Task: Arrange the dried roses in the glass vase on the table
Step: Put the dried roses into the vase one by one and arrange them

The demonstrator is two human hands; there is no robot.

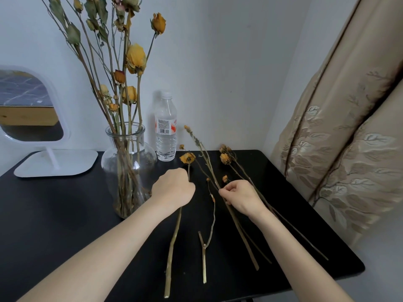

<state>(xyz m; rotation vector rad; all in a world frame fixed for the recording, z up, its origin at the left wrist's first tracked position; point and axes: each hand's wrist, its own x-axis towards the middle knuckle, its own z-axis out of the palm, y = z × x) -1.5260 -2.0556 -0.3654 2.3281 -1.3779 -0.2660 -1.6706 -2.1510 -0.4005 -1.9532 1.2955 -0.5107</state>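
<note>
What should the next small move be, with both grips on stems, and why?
Probably raise the left grip so its rose leaves the table, ready to swing toward the glass vase. It holds that stem just below the bloom, and the vase stands right beside it. The right grip only pinches a stem in the loose bunch, so it can wait.

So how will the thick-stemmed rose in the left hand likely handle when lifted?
The stem looks thick and straight, so it probably stays stiff when the left hand lifts it. Its dried bloom looks shrivelled, so it may shed petals if knocked.
</note>
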